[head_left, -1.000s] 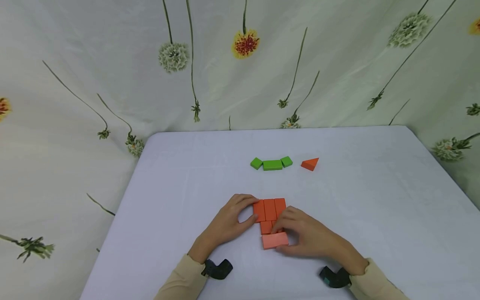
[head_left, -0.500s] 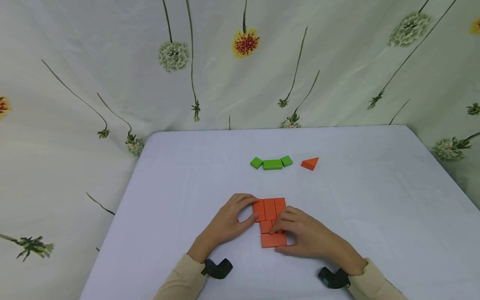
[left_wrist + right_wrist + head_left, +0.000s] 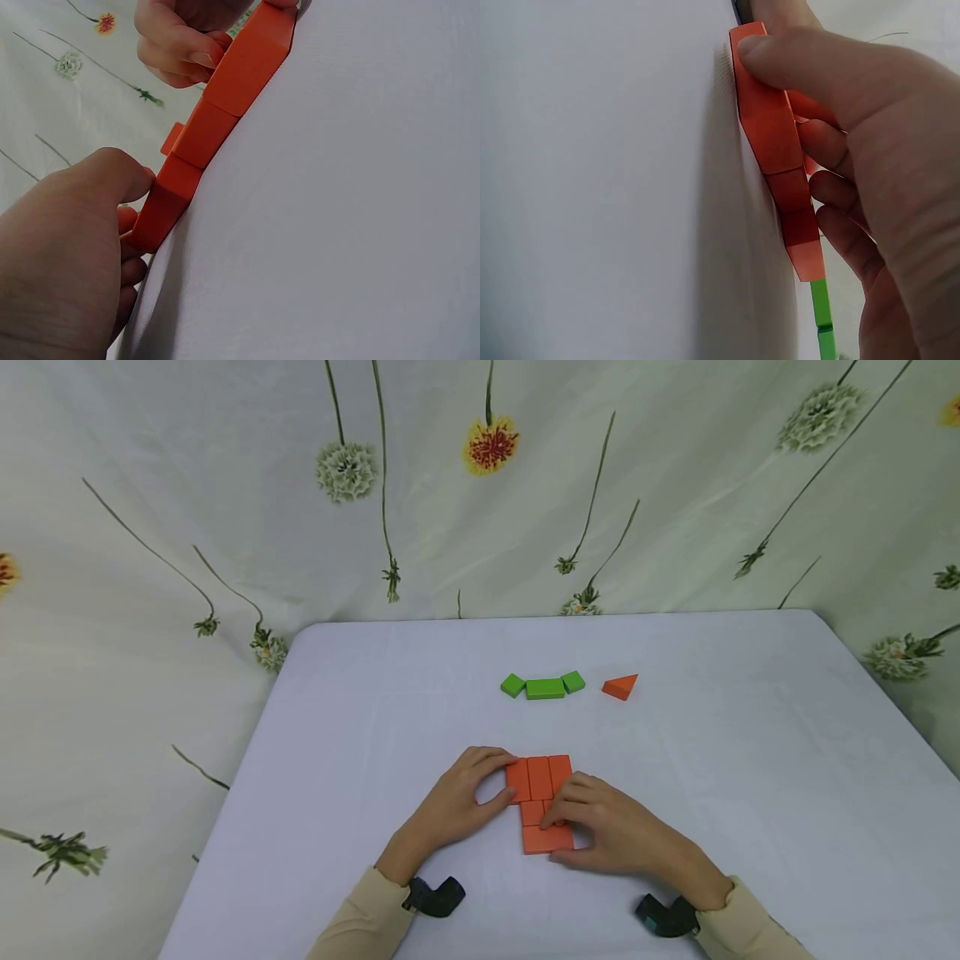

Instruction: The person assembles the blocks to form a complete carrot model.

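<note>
Orange building blocks lie joined in a flat group in the head view, three lengthwise blocks (image 3: pixel 540 778) at the back. In front of these are smaller blocks (image 3: pixel 532 812), partly covered by fingers, then a crosswise block (image 3: pixel 542 842) nearest the person. My left hand (image 3: pixel 456 806) grips the back row's leftmost block, its thumb at the near end and fingers at the far end. With the thumb on the crosswise block's near side and curled fingers over its far edge, my right hand (image 3: pixel 618 832) holds that block. The right wrist view shows this thumb (image 3: pixel 802 64) pressed against the orange face.
Farther back on the white table (image 3: pixel 360 718) lie three green blocks (image 3: pixel 545 690) in a row. Right of them sits an orange triangular block (image 3: pixel 619 688). A flower-printed cloth (image 3: pixel 480 543) hangs behind the table.
The crosswise block, tilted a second ago with its near face showing paler, now lies flat and flush against the small blocks. My right hand has shifted slightly; the left stays in place.
</note>
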`<state>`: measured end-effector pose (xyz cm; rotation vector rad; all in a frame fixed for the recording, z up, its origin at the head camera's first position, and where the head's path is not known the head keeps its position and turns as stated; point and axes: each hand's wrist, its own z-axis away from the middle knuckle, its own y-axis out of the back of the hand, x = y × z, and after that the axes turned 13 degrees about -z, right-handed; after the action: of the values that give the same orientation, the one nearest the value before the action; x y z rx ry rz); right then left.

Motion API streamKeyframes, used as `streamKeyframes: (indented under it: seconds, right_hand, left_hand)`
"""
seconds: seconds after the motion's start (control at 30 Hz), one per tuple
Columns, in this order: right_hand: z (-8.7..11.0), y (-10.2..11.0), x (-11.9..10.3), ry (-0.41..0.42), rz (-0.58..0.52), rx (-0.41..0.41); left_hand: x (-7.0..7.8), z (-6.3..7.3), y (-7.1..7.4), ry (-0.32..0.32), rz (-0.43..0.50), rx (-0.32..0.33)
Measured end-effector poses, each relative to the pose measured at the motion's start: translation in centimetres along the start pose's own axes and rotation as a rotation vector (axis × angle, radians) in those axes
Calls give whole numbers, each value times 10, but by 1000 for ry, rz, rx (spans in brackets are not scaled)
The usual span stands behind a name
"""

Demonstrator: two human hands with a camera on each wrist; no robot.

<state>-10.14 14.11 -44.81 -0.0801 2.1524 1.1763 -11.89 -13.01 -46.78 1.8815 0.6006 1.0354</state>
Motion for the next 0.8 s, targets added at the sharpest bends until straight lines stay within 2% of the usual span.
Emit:
streamKeyframes:
  seconds: [0.37,0.53,0.8]
  right_hand:
    - [-1,5,-2,-36,-32,-9]
    - [-6,14,0,-33,-48,19]
    - [-13,33,6,-121,-51,85]
  left_hand:
    - [1,0,1,-2,6,-2]
    - [2,0,2,2,12,-7]
    - [2,0,2,10,7,-16]
